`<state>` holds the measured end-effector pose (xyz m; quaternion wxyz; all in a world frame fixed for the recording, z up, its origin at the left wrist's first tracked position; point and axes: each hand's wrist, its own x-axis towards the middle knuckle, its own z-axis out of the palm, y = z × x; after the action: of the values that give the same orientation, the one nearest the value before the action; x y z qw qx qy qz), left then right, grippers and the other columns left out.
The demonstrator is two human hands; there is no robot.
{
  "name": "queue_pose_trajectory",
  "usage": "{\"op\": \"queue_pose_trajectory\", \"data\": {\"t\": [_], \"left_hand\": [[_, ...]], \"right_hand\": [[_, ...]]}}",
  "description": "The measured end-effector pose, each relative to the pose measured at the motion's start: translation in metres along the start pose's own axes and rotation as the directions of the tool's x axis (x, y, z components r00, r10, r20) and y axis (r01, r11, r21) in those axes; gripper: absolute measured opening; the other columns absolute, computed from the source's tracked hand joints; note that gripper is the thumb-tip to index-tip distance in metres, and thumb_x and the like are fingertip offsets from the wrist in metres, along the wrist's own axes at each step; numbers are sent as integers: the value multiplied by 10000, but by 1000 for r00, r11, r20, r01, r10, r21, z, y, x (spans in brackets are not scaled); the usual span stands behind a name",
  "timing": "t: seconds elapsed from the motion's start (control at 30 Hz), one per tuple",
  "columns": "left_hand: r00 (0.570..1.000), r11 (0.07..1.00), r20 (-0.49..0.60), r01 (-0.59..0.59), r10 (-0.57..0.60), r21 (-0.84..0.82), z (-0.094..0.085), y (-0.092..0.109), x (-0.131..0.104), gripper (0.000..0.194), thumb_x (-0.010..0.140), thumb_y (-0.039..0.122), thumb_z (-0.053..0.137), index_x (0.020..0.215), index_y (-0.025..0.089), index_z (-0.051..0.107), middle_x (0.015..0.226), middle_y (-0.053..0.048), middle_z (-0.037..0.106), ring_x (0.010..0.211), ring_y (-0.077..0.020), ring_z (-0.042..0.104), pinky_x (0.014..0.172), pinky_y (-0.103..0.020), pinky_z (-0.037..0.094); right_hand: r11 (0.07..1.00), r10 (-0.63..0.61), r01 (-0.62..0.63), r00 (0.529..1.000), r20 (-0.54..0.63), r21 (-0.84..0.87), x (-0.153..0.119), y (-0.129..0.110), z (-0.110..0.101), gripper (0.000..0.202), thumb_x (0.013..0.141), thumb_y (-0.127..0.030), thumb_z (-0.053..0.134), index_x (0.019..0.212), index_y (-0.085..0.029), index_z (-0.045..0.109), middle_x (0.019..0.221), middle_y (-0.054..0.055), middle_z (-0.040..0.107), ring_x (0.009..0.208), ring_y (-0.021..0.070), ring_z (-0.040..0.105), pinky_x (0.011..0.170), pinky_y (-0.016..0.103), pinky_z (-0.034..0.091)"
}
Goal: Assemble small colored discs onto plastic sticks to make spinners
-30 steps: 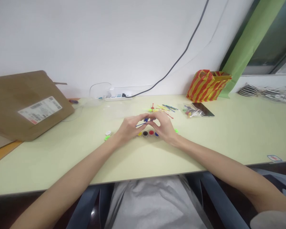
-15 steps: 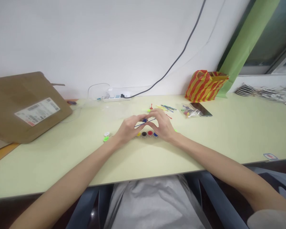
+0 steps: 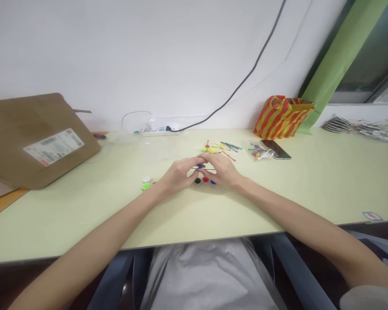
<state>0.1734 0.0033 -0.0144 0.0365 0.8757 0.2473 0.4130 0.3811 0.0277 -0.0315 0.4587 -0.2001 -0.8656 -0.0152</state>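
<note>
My left hand [image 3: 179, 174] and my right hand [image 3: 223, 170] meet above the table, fingertips pinched together. Between them is a small dark blue piece [image 3: 201, 166] with a thin blue stick; the fingers partly hide it, and its exact kind is too small to make out. Just below the hands stand small round pieces in a row: a black one [image 3: 197, 181], a red one [image 3: 205, 180] and a blue one [image 3: 213, 183]. Left of my left hand lie a white round piece [image 3: 146, 178] and a bright green one [image 3: 145, 186].
Several thin coloured sticks [image 3: 229, 147] lie beyond the hands. Right of them are a clear plastic bag of small parts [image 3: 260, 153] and a phone [image 3: 280, 150]. A striped bag [image 3: 280, 118], a power strip [image 3: 158, 132] and a cardboard box [image 3: 39, 142] stand farther out.
The blue stick has turned from slanted to nearly level between my fingers. My hands are slightly lower and closer together. The whole view has shifted a little.
</note>
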Motion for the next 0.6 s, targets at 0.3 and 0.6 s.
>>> {"op": "queue_pose_trajectory", "data": {"t": [0.3,0.6], "left_hand": [[999,999,39,38,-37,-17,0,3,-1,413,871,53,508,1227,199,656,1120,-48,770,903,-159,740,776,-249,568],[1000,1000,17,-3,3,8,0,4,0,377,884,57,498,1200,186,659,1064,-56,771,775,-129,694,713,-241,540]], "right_hand": [[993,-98,99,995,6,-63,2,3,-5,247,997,-344,591,1205,-211,604,961,95,747,875,248,698,806,415,523],[985,-127,127,992,11,-116,5,0,-7,218,1022,-342,549,1190,-215,602,964,98,748,844,240,689,787,407,506]]}}
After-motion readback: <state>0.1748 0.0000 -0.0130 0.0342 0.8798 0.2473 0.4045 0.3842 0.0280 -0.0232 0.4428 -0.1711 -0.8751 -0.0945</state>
